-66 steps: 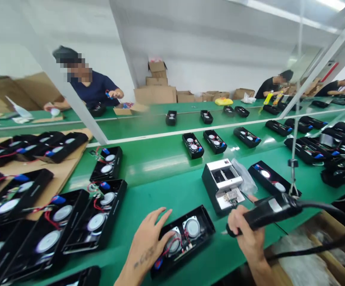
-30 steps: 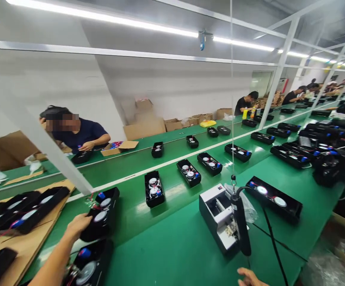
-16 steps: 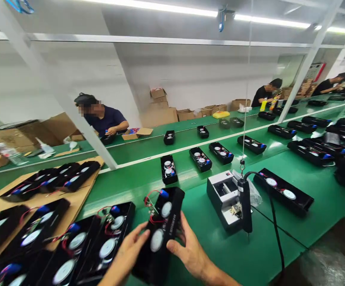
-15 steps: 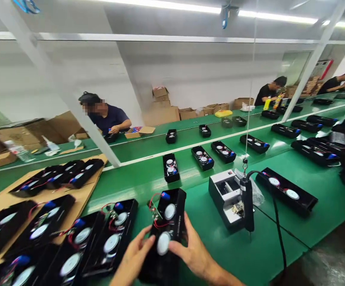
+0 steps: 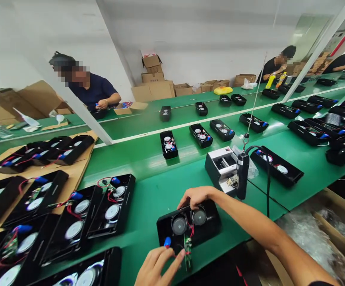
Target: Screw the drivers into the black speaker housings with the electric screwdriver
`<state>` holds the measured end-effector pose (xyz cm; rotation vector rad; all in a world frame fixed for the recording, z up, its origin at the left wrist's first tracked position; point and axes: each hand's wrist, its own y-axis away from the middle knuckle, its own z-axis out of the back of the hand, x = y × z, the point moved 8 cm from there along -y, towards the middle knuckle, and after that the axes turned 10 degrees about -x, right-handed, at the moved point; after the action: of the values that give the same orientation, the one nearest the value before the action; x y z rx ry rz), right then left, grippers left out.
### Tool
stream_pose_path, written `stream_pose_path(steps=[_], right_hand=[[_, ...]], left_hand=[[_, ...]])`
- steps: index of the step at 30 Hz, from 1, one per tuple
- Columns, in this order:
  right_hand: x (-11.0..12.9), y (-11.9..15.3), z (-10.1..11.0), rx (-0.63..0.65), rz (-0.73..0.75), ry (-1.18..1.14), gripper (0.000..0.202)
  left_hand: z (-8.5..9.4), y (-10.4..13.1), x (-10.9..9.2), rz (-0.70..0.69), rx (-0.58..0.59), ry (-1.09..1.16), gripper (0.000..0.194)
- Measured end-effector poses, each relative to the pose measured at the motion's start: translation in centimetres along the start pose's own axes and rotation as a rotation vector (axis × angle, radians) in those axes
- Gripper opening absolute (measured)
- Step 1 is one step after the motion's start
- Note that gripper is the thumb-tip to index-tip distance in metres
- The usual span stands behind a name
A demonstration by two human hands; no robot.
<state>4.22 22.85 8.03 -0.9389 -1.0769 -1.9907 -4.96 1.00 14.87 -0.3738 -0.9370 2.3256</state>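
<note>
A black speaker housing [image 5: 166,228] lies crosswise in front of me, with two round speaker drivers [image 5: 179,225] inside. My right hand [image 5: 196,197] is closed over its far edge, fingers curled inside beside the drivers. A green circuit board [image 5: 188,254] on red wires hangs over the near side. My left hand [image 5: 157,267] is at the near left corner, its fingers bent together against the board's left edge; their exact grip is partly hidden. A blue cylindrical part [image 5: 167,242] sits just above the left fingertips.
Several similar housings [image 5: 113,210] stand at left, some on cardboard [image 5: 86,153]. A black electric screwdriver [image 5: 243,174] hangs by a grey screw feeder [image 5: 217,159]. More housings [image 5: 200,136] line the green bench beyond. Co-workers [image 5: 92,89] sit opposite. Plastic bags [image 5: 318,246] lie lower right.
The housing has turned from lengthwise to crosswise and moved right. My right hand has shifted to its far edge, my left hand to the circuit board on the near side. The view has tilted down.
</note>
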Motion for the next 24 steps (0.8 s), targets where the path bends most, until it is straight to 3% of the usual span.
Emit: stream_pose_path(steps=[3, 6, 9, 12, 14, 16, 19, 21, 24], right_hand=[[1.2, 0.7, 0.7, -0.074, 0.042, 0.044, 0.071], [3.3, 4.1, 1.7, -0.313, 0.247, 0.132, 0.06], [4.7, 8.2, -0.1, -0.454, 0.442, 0.269, 0.037], [4.2, 9.7, -4.2, -0.535, 0.487, 0.44, 0.048], [3.9, 9.7, -6.3, -0.707, 0.534, 0.473, 0.038], [3.6, 9.8, -7.1, -0.932, 0.594, 0.398, 0.018], [2.8, 10.4, -5.9, -1.171, 0.625, 0.158, 0.018], [2.5, 10.8, -4.4, -1.165, 0.637, 0.041, 0.016], [3.8, 11.5, -3.8, -0.89, 0.733, 0.199, 0.021]], left_hand=[[0.2, -1.9, 0.6, 0.032, -0.049, -0.003, 0.032], [-0.2, -2.7, 2.0, 0.147, -0.131, 0.018, 0.023], [-1.1, -2.5, 4.0, 0.302, -0.144, 0.08, 0.016], [-2.0, -1.4, 5.9, 0.46, -0.158, 0.136, 0.013], [-2.9, -0.3, 6.9, 0.573, -0.191, 0.189, 0.013], [-4.4, 1.2, 7.8, 0.73, -0.214, 0.272, 0.017], [-6.8, 4.0, 8.2, 1.055, -0.306, 0.347, 0.027], [-7.3, 5.3, 7.4, 1.178, -0.418, 0.35, 0.026], [-6.5, 4.2, 5.3, 1.028, -0.439, 0.358, 0.023]])
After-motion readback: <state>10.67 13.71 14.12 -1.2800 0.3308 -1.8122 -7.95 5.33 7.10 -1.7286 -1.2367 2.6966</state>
